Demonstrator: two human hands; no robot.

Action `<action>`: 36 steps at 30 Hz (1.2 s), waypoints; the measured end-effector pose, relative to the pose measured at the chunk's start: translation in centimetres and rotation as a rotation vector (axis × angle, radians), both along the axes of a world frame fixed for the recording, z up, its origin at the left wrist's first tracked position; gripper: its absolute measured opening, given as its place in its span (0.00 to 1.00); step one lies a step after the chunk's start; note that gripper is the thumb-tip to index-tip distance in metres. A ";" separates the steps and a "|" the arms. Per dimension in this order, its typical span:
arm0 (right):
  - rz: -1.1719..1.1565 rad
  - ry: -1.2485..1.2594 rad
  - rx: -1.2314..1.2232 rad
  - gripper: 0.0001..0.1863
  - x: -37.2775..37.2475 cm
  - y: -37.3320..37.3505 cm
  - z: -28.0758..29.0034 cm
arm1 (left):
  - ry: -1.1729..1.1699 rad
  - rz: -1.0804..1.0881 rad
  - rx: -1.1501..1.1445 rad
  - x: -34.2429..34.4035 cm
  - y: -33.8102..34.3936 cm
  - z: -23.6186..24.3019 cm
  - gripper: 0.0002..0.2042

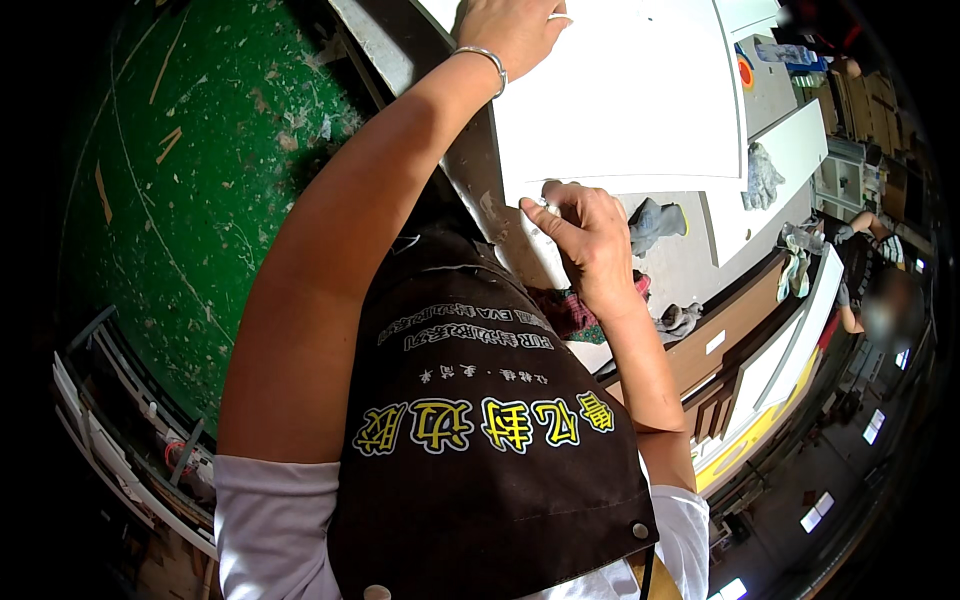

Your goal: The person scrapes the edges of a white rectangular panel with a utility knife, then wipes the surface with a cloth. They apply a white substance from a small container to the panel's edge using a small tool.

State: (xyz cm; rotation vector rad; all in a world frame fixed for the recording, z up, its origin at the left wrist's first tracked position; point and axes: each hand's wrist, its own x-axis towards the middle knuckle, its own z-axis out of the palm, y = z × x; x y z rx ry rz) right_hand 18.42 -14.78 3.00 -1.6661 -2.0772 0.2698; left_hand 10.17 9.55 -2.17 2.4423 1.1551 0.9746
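Strong light falls on a grey table point(690, 256), which carries a large flat white rectangular panel point(640, 95) directly ahead of the person, its upper part cut off by the frame. Just beyond the panel's near edge lies a grey work glove with a yellow cuff point(655, 226). To the right, a second, narrower white board point(795, 140) bears a pale grey knitted glove point(762, 178), close to the large panel's right edge. A clear plastic bottle point(786, 54) stands or lies farther up. Nearer the person are a red plaid cloth point(578, 314) and a crumpled grey item, type not determinable. Brown boards point(745, 310) are at lower right; another person is beyond them. Green floor point(200, 130), littered with wood slivers, extends left.

Regarding the hands: the left hand point(512, 30) lies over the panel's left part, fingers curled, partly out of frame. One thin white piece point(563, 16) shows at its fingertips; whether it is gripped cannot be told. The right hand point(588, 235), beside the panel's near edge, is nearly closed, thumb and fingers pinching a small pale object point(548, 208).
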 end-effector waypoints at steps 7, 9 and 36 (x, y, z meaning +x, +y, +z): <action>0.007 0.000 0.021 0.11 0.2 0.1 -0.2 | 0.007 -0.005 -0.010 -0.1 0.1 0.0 0.07; 0.006 -0.006 0.022 0.11 0.2 0.1 -0.1 | 0.005 -0.004 -0.008 -0.1 0.1 -0.1 0.07; -0.092 0.247 -0.053 0.16 0.0 -2.4 -0.9 | 0.004 0.008 -0.059 -0.1 -0.2 0.5 0.08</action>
